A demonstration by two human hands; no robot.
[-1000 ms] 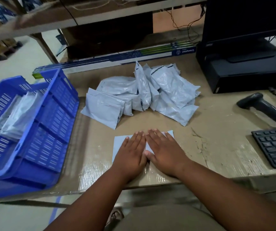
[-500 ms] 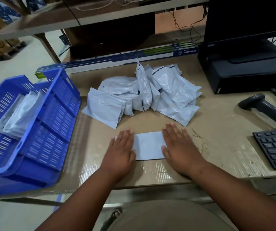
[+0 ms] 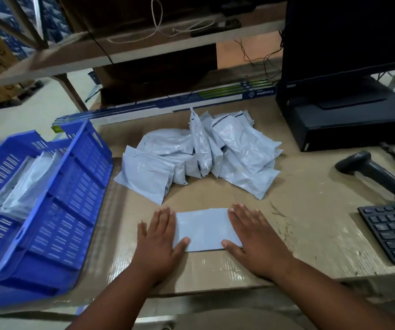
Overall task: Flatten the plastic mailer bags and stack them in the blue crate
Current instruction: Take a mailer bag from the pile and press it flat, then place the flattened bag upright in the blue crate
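Note:
A pale grey mailer bag (image 3: 204, 228) lies flat on the cardboard-covered table near its front edge. My left hand (image 3: 159, 239) presses palm-down on the bag's left end, fingers spread. My right hand (image 3: 253, 236) lies flat on its right end, thumb on the bag. Behind them sits a loose pile of puffy grey mailer bags (image 3: 201, 153). At the left stands the blue crate (image 3: 72, 201), tilted, with a few flattened bags (image 3: 25, 184) stacked inside.
A black keyboard (image 3: 391, 232) and a barcode scanner (image 3: 372, 172) lie at the right. A black computer case with a monitor (image 3: 344, 110) stands at the back right. A long blue-and-white box (image 3: 167, 103) runs along the back under a shelf.
My hands started together on the middle of the bag and slid apart to its two ends, smoothing it. The view has shifted slightly.

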